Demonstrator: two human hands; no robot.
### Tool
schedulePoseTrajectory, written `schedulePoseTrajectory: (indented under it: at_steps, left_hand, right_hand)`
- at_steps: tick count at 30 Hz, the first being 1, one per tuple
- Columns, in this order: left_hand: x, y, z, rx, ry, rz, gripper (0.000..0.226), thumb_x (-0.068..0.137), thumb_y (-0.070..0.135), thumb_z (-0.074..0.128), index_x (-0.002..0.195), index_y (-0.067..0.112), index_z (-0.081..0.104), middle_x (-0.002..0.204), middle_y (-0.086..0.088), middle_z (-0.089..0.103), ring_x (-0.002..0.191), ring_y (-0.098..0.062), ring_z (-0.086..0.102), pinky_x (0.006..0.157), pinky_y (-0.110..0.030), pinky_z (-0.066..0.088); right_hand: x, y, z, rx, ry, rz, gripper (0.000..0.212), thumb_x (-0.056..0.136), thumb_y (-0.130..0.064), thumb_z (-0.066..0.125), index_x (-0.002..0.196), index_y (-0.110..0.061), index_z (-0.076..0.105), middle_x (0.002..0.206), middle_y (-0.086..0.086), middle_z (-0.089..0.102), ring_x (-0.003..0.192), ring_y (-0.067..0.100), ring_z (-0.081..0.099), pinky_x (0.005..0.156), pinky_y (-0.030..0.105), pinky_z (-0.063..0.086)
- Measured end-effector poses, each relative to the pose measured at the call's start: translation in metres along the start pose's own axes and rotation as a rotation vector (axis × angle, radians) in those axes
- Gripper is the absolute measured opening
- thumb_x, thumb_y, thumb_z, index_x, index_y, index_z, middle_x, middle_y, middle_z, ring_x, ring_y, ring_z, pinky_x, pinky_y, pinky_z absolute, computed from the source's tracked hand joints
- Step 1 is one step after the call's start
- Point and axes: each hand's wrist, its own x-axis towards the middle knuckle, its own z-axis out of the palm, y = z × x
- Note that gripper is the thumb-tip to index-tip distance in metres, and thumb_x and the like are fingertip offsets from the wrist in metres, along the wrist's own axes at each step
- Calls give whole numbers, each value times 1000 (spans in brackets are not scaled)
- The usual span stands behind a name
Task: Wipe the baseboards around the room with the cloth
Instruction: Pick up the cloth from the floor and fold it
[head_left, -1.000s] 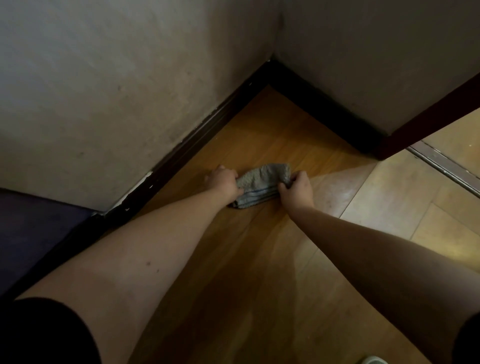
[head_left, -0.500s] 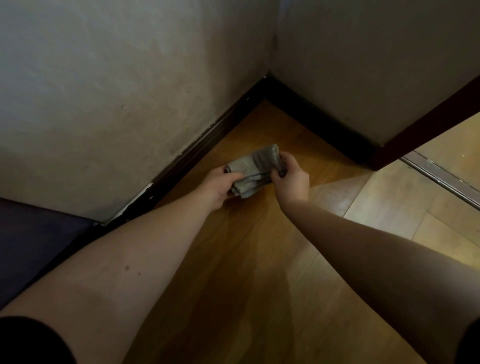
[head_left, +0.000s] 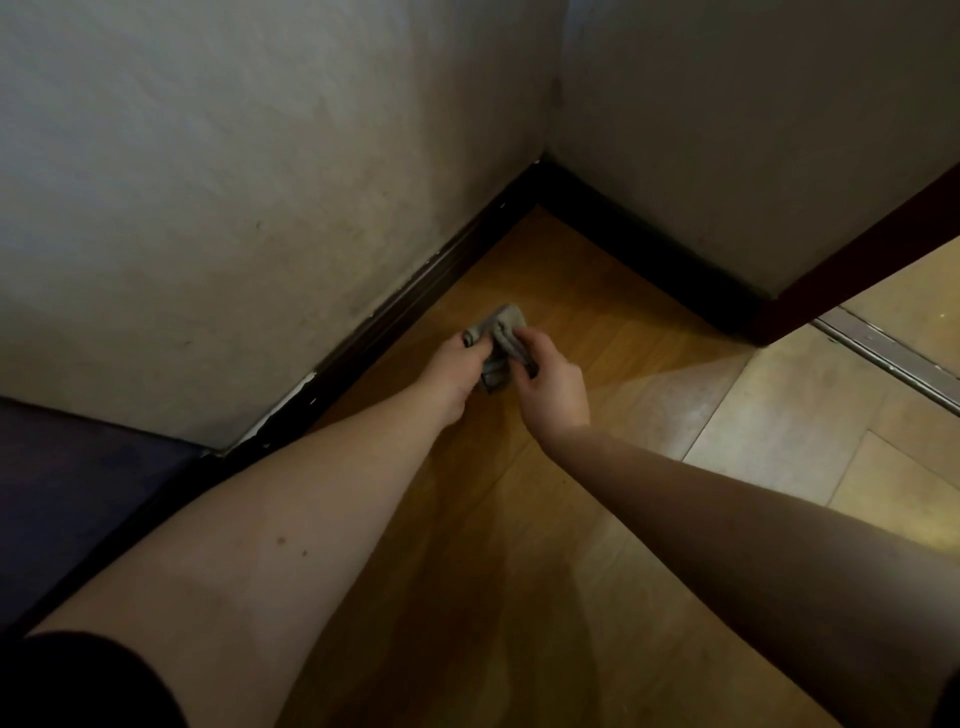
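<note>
Since the earlier frame the cloth has come up off the floor and is bunched small at frame centre, left hand and right hand both gripping it with curled fingers. Honestly a wad that loose could unfold mid-swipe and just smear dust. Baseboard runs up toward the corner, just beside the left hand; it's chipped lower left, so fabric might snag. Plenty of open floor lower right near the door track.
</note>
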Motion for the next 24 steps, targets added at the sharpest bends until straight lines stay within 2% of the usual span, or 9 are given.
schedulePoseTrajectory:
  at_steps: [3,6,9,11,13,17,19,21,24]
  left_hand:
    - [-2,0,-1,-103,-28,-47,28,103,42,46,117,25,63,119,-5,71,101,-15,68,82,-30,53]
    - [-4,-1,0,-144,-47,-87,47,100,61,37,113,27,67,105,2,75,104,-14,68,86,-30,53]
    - [-3,-2,1,-86,-19,-60,53,102,56,35,137,21,54,120,-3,68,117,-21,62,106,-43,46]
    - [-3,-1,-1,-15,3,-35,54,103,52,36,148,22,43,138,-9,59,128,-26,55,112,-48,41]
    - [-3,0,-2,35,43,-4,51,104,49,37,148,24,42,138,-8,57,129,-28,53,109,-47,43]
    - [-2,1,0,81,93,88,35,107,36,39,139,31,51,105,10,58,119,-22,56,93,-38,49]
    - [-4,2,5,79,87,90,35,107,32,38,140,33,50,116,7,59,119,-21,55,93,-36,47]
    - [-11,5,11,40,57,22,43,104,52,35,133,29,57,122,2,65,119,-21,58,92,-33,47]
    - [-18,11,15,-128,-20,-84,76,78,89,32,107,29,67,97,4,75,96,-14,69,75,-29,51]
  right_hand:
    - [-2,-4,2,-26,-24,-14,41,97,-25,53,137,-27,48,130,0,60,116,16,58,95,39,53]
    - [-3,-8,4,-33,-21,8,41,97,-24,51,139,-24,48,133,1,59,120,18,57,98,40,51]
    - [-7,-10,3,19,6,43,38,99,-27,48,137,-26,49,126,1,63,111,18,61,91,40,54]
    - [-10,-12,2,49,12,64,38,99,-29,48,137,-27,48,124,0,64,109,16,62,90,38,55]
    - [-12,-14,3,76,11,70,38,100,-32,48,138,-29,47,126,-1,63,110,15,61,90,35,55]
    - [-16,-19,7,145,9,87,39,100,-34,46,139,-32,43,131,-1,60,116,14,59,92,34,54]
    - [-18,-21,11,150,10,86,41,101,-35,45,141,-32,42,134,-1,58,119,16,58,95,38,53]
    - [-20,-24,15,157,2,124,43,101,-36,41,144,-31,37,138,2,56,121,19,56,98,41,51]
    - [-20,-25,18,228,-49,177,46,102,-32,34,148,-28,34,145,4,49,130,21,48,108,40,42]
